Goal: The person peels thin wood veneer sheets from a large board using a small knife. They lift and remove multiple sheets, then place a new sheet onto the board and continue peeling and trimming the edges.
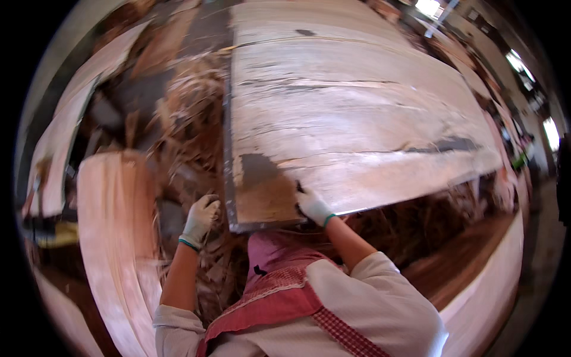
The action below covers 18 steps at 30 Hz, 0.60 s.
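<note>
white daylight glares through the windows (552,134) along the dim, greyish wall (493,43) at right; below them, a dull grey-brown floor (540,238) lies in shadow.

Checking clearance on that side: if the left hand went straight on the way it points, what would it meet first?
Probably the dark edge along the left side of the pale wood sheet; depth is unclear, so the left hand might pass above or below it.

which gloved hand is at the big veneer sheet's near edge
The right hand: it meets the near edge of the large pale veneer sheet. The left hand is off to its left, against loose wood scraps.
</note>
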Tool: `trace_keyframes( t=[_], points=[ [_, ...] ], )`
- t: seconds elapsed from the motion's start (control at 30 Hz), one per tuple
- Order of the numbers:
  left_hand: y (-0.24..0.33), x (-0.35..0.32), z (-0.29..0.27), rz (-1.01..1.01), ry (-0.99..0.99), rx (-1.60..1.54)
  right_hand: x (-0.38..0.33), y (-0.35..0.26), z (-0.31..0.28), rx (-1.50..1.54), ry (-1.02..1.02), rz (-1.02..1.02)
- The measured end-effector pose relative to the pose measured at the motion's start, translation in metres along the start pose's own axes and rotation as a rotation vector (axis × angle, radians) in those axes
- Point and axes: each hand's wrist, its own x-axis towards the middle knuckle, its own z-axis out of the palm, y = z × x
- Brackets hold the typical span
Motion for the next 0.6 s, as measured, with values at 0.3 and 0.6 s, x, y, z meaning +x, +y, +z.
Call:
trace_keyframes(
  t=[0.3, 0.6],
  points=[
    [0.006, 0.161, -0.029, -0.163, -0.264, -0.116, 0.017, -0.081, 0.094, 0.395, -0.09, 0.267],
    [0.004, 0.269, -0.022, -0.332, -0.482, -0.228, -0.005, -0.1, 0.137, 0.594, 0.103, 0.497]
  ],
)
